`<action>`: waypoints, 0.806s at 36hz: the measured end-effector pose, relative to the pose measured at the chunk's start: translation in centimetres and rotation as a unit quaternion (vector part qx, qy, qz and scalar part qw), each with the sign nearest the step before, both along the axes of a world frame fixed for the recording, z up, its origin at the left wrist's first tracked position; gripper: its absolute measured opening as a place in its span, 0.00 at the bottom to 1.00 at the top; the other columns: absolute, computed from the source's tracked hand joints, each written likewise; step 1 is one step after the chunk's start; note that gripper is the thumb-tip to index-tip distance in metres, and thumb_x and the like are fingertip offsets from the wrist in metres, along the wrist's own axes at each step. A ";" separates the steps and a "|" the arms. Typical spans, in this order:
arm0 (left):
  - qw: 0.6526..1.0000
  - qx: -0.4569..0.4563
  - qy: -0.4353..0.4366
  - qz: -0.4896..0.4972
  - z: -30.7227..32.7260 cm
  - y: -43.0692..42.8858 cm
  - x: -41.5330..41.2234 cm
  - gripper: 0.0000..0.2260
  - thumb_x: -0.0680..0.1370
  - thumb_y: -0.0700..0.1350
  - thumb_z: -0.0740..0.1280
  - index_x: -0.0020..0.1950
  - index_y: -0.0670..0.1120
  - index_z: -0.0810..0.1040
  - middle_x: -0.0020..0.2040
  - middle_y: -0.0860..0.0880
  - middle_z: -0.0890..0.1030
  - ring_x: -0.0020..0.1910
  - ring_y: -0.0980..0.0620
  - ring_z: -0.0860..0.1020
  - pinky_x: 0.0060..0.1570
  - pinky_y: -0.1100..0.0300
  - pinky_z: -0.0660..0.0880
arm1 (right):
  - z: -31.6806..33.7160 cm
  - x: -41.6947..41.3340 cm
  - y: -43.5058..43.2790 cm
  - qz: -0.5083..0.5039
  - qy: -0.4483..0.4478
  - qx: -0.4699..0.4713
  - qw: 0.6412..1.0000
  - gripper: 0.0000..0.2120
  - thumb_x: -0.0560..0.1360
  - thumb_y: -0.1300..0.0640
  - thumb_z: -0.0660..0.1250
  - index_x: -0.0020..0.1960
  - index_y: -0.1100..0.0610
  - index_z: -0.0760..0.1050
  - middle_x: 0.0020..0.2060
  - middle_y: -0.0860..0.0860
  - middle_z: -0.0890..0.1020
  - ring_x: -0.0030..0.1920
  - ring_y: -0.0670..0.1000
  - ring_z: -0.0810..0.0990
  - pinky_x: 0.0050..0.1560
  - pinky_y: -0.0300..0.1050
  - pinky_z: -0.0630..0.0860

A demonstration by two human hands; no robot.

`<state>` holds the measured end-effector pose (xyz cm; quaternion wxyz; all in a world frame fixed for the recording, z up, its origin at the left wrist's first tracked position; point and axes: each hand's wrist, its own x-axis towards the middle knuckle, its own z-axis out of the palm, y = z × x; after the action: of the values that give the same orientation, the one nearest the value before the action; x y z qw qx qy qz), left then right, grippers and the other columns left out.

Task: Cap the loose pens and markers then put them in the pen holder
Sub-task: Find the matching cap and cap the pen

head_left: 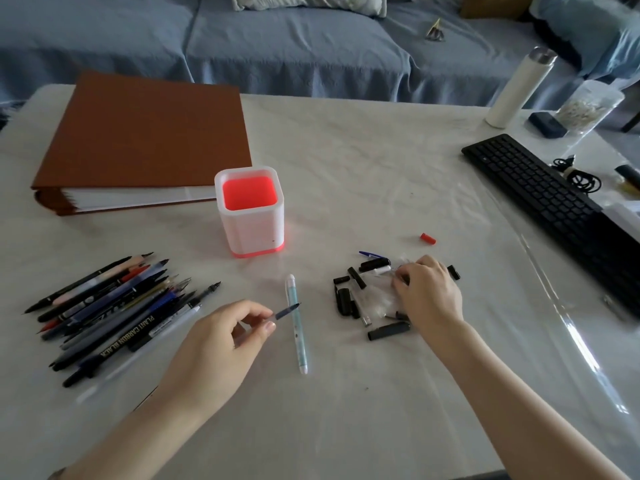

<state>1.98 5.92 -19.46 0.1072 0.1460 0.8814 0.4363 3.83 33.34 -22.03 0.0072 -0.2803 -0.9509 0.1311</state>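
The left hand [221,336] pinches a dark uncapped pen [285,311] between thumb and fingers, its tip pointing away to the right. Just past that tip a light blue capped pen [296,323] lies on the table [346,150]. To the left of this hand sits a heap of uncapped pens [114,306]. Beyond it stands the white pen holder [251,211] with a red inside. The right hand [427,292] rests curled, fingers down, on a scatter of caps [360,296]; whether it grips one cannot be told. A red cap [428,238] lies beyond it.
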 end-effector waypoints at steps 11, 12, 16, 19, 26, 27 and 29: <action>1.000 0.026 -0.008 0.013 0.5 -0.4 -0.1 0.04 0.74 0.45 0.68 0.40 0.53 0.78 0.36 0.65 0.78 0.34 0.60 0.75 0.33 0.73 0.69 | 2.8 1.8 -2.8 -0.006 0.196 -0.266 0.944 0.09 0.73 0.61 0.63 0.39 0.49 0.75 0.29 0.46 0.79 0.32 0.47 0.75 0.36 0.38 0.70; 0.999 0.031 -0.009 0.013 0.6 -0.4 -0.1 0.03 0.74 0.46 0.68 0.41 0.53 0.79 0.36 0.66 0.78 0.33 0.59 0.75 0.33 0.73 0.68 | 3.4 2.1 -3.7 0.005 0.195 -0.309 0.931 0.10 0.74 0.61 0.62 0.40 0.47 0.74 0.27 0.45 0.78 0.29 0.44 0.73 0.35 0.37 0.70; 0.998 0.053 -0.016 0.009 1.1 -0.6 0.2 0.02 0.74 0.46 0.68 0.42 0.53 0.79 0.34 0.65 0.78 0.32 0.60 0.75 0.32 0.74 0.68 | 4.7 2.7 -6.8 0.003 0.211 -0.441 0.872 0.07 0.73 0.62 0.65 0.41 0.51 0.76 0.24 0.44 0.77 0.27 0.43 0.72 0.35 0.39 0.71; 0.997 0.071 -0.025 0.011 1.4 -0.7 0.5 0.02 0.74 0.46 0.68 0.43 0.53 0.79 0.33 0.65 0.78 0.31 0.61 0.74 0.32 0.74 0.68 | 5.3 2.9 -8.5 -0.004 0.214 -0.506 0.835 0.07 0.73 0.63 0.66 0.40 0.53 0.78 0.24 0.43 0.74 0.26 0.41 0.70 0.31 0.32 0.69; 0.995 0.094 -0.022 0.008 2.1 -0.9 0.8 0.03 0.73 0.43 0.68 0.44 0.50 0.80 0.34 0.67 0.77 0.31 0.62 0.73 0.31 0.77 0.66 | 5.5 2.7 -10.4 0.022 0.208 -0.560 0.801 0.11 0.75 0.64 0.62 0.40 0.53 0.80 0.27 0.46 0.72 0.28 0.44 0.68 0.31 0.31 0.67; 0.995 0.095 -0.022 0.008 2.2 -0.9 0.8 0.03 0.73 0.43 0.69 0.44 0.51 0.80 0.34 0.67 0.77 0.32 0.62 0.73 0.31 0.77 0.66 | 5.5 2.7 -10.5 0.031 0.205 -0.556 0.805 0.12 0.75 0.64 0.61 0.40 0.52 0.80 0.27 0.46 0.72 0.28 0.43 0.68 0.32 0.31 0.67; 0.995 0.098 -0.023 0.008 2.3 -1.0 0.9 0.03 0.73 0.43 0.69 0.44 0.50 0.80 0.35 0.67 0.77 0.31 0.62 0.73 0.31 0.77 0.66 | 5.5 2.6 -10.7 0.042 0.197 -0.553 0.809 0.11 0.75 0.63 0.61 0.41 0.52 0.80 0.26 0.46 0.71 0.29 0.43 0.67 0.33 0.31 0.67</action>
<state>2.88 4.91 -17.19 0.1086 0.1384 0.8332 0.5242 6.45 22.60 -16.53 0.0323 -0.1645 -0.7071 0.6870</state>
